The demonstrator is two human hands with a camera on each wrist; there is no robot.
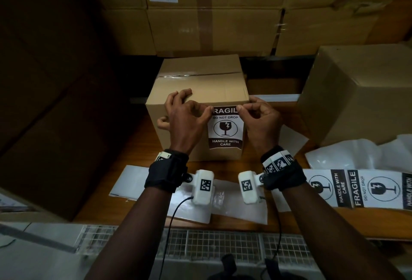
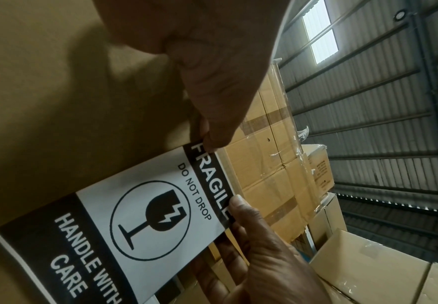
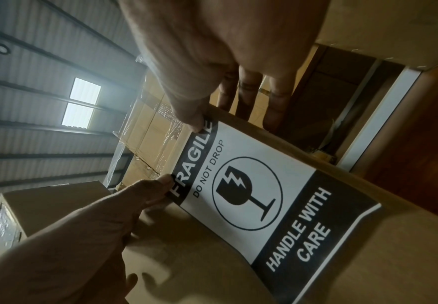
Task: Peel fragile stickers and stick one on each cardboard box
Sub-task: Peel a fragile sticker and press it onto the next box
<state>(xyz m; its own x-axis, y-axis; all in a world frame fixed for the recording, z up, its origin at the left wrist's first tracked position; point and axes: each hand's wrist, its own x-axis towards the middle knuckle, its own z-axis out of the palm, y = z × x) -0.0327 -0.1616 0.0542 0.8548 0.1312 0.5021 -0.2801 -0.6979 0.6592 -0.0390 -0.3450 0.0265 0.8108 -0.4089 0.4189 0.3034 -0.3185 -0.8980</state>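
A small taped cardboard box (image 1: 196, 83) stands on the wooden table (image 1: 100, 207) in front of me. A white and black fragile sticker (image 1: 225, 131) hangs over its front face, top edge near the box's upper rim. My left hand (image 1: 209, 110) pinches the sticker's top left corner and my right hand (image 1: 239, 108) pinches the top right corner. The left wrist view shows the sticker (image 2: 145, 216) held by my left hand (image 2: 211, 142) against the box (image 2: 57, 92). In the right wrist view the sticker (image 3: 248, 185), pinched by my right hand (image 3: 197, 125), curls slightly off the cardboard at its lower end.
A strip of fragile stickers (image 1: 356, 188) lies on the table at the right, near crumpled white plastic (image 1: 356, 157). Empty backing sheets (image 1: 138, 181) lie under my wrists. A bigger box (image 1: 361, 92) stands at the right, stacked cartons (image 1: 211, 25) behind, a dark carton (image 1: 44, 101) at the left.
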